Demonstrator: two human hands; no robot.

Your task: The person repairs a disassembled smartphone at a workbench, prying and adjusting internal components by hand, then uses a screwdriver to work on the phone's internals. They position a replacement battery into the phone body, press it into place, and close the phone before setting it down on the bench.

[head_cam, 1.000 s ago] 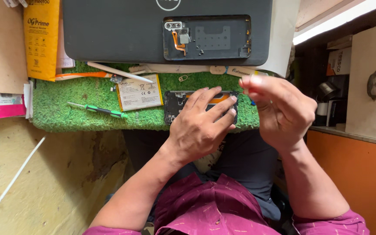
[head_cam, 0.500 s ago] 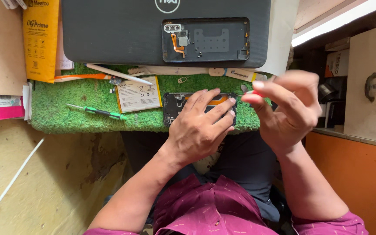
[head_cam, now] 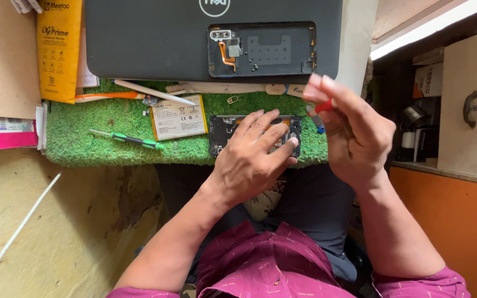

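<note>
Pressing flat, open fingers, the left hand (head_cam: 252, 160) steadies the opened black phone body (head_cam: 255, 134) on the green turf mat (head_cam: 100, 138); the right hand (head_cam: 354, 135) pinches a small red-handled tool (head_cam: 323, 106). Loose parts could roll off if the phone shifts.

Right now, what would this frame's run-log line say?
left hand: flat on opened phone | right hand: raised, pinching small red-tipped tool | green mat: battery, green screwdriver
</note>
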